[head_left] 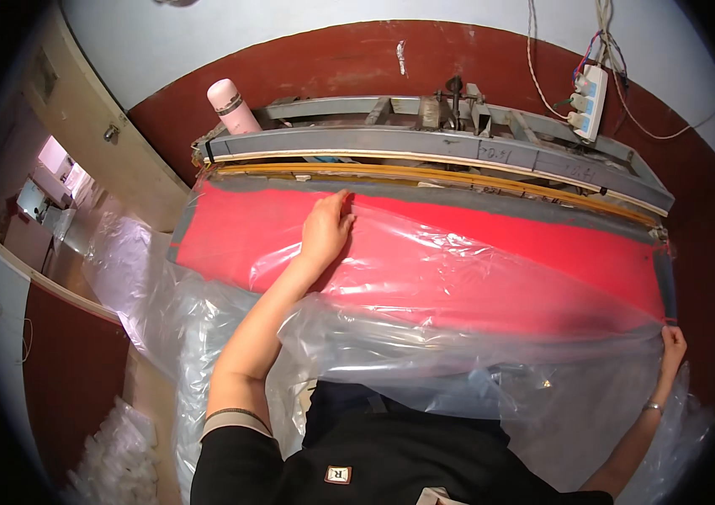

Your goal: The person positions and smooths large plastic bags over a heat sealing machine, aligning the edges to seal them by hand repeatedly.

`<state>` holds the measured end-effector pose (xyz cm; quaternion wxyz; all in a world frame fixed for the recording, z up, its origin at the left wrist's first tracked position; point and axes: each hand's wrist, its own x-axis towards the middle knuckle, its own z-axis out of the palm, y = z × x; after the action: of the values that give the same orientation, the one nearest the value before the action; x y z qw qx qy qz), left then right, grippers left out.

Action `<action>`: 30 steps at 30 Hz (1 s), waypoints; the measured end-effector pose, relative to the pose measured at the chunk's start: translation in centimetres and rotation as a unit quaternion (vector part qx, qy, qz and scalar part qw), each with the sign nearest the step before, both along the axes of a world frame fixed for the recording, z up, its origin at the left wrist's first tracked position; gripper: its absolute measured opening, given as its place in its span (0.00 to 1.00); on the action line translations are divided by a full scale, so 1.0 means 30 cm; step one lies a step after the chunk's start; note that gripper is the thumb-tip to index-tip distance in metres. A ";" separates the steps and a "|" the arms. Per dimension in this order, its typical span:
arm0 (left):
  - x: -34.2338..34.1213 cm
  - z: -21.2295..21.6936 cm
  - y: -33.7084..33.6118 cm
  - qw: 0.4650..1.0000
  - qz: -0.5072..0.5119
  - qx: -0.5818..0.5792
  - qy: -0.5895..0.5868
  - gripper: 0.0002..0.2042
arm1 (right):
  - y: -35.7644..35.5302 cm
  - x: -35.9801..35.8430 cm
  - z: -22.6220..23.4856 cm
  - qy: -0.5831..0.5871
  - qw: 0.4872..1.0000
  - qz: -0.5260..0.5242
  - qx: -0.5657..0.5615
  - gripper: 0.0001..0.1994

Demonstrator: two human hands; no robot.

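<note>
A sheet of clear plastic film (391,278) lies over a long red work surface (492,227) with dark grey borders. Its upper edge slants from my left hand (325,231) down to my right hand (673,347). The left hand is closed, pinching that edge near the far border of the red surface. At the near right corner, the closed right hand grips the film's other end. To the right of the left hand, a wedge of red shows uncovered beyond the slanting edge. The film hangs in loose folds over the near side, in front of my body.
A grey metal sealing-machine frame (425,141) with an orange bar (458,178) runs along the far side. On it stands a pink bottle (235,109). A power strip (589,105) hangs by the wall. More crumpled film (126,252) lies left, near an open door (97,109).
</note>
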<state>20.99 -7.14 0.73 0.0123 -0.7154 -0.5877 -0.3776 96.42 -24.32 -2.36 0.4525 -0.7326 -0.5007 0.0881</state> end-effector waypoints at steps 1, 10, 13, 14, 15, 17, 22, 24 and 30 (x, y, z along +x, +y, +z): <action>-0.008 0.002 0.022 1.000 0.009 0.005 -0.006 0.11 | 0.010 -0.003 0.008 -0.008 1.000 0.004 0.016 0.07; -0.117 -0.037 0.170 0.945 0.130 0.110 -0.279 0.07 | 0.530 -0.128 -0.048 0.013 0.991 -0.058 0.118 0.09; -0.178 -0.090 0.249 0.929 0.177 0.080 -0.314 0.07 | 0.753 -0.240 -0.100 -0.072 0.979 -0.040 0.186 0.10; -0.199 -0.104 0.277 0.908 0.183 0.035 -0.376 0.07 | 0.803 -0.266 -0.100 -0.060 0.978 -0.025 0.196 0.10; -0.218 -0.116 0.305 0.918 0.162 0.068 -0.356 0.07 | 0.845 -0.295 -0.103 0.001 0.981 -0.026 0.194 0.09; -0.238 -0.133 0.348 0.907 0.176 0.031 -0.380 0.07 | 0.887 -0.336 -0.100 0.061 0.980 -0.031 0.189 0.09; -0.230 -0.127 0.364 0.883 0.102 0.081 -0.452 0.06 | 0.889 -0.352 -0.073 0.095 0.972 -0.033 0.210 0.08; -0.224 -0.115 0.350 0.884 0.122 0.092 -0.441 0.06 | 0.878 -0.341 -0.069 0.068 0.977 -0.027 0.200 0.07; -0.229 -0.107 0.347 0.858 0.148 0.099 -0.481 0.03 | 0.859 -0.323 -0.071 0.089 0.976 -0.035 0.194 0.06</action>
<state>14.13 3.26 -2.48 -0.1454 -0.3441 -0.5788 -0.7249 86.72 1.43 -4.49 0.6317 -0.6369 -0.4402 0.0384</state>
